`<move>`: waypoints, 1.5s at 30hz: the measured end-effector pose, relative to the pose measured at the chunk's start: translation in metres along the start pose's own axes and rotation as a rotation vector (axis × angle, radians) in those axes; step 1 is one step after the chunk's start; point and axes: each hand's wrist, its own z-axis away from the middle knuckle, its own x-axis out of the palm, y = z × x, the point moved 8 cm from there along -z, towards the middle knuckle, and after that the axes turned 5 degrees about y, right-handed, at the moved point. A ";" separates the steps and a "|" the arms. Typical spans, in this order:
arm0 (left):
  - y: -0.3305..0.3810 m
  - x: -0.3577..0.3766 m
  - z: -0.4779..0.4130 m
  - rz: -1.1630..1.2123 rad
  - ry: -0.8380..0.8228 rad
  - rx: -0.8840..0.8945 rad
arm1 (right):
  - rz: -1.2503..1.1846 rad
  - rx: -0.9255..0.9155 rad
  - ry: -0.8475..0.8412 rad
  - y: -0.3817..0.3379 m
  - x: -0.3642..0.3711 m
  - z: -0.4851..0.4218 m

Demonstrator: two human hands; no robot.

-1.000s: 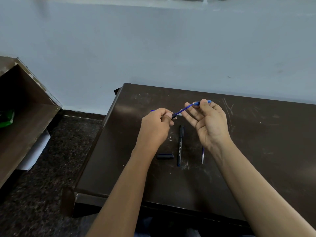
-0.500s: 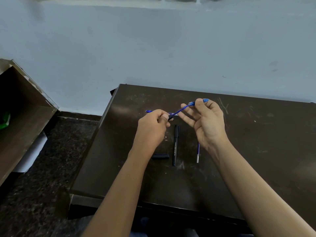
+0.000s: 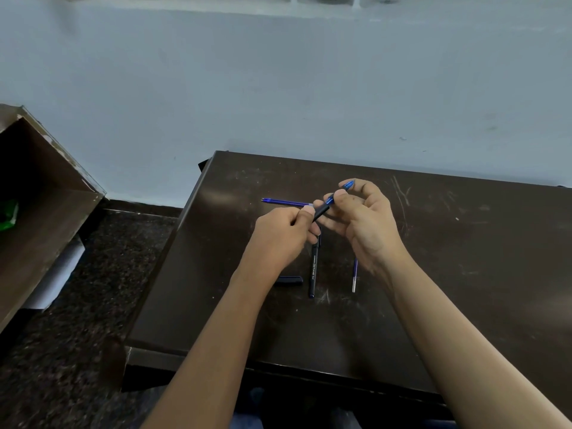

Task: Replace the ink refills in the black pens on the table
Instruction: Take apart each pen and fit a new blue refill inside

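Observation:
Above the dark table, both hands hold one pen between them. My left hand pinches the black lower part of the pen barrel. My right hand grips a blue refill that sticks out of the barrel's upper end. A black pen lies lengthwise on the table below my hands. A black cap lies to its left, partly hidden by my left wrist. One blue refill rests flat beyond my left hand. Another refill lies under my right wrist.
A brown wooden shelf unit stands to the left with something green inside it. White paper lies beneath it. The speckled floor lies left of the table. A pale wall stands close behind the table.
My hands have come closer together, and less of the blue refill shows between them. The things on the table have not moved.

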 end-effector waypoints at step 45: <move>0.016 0.006 0.007 -0.149 0.178 0.221 | -0.112 0.165 0.202 0.030 -0.008 0.020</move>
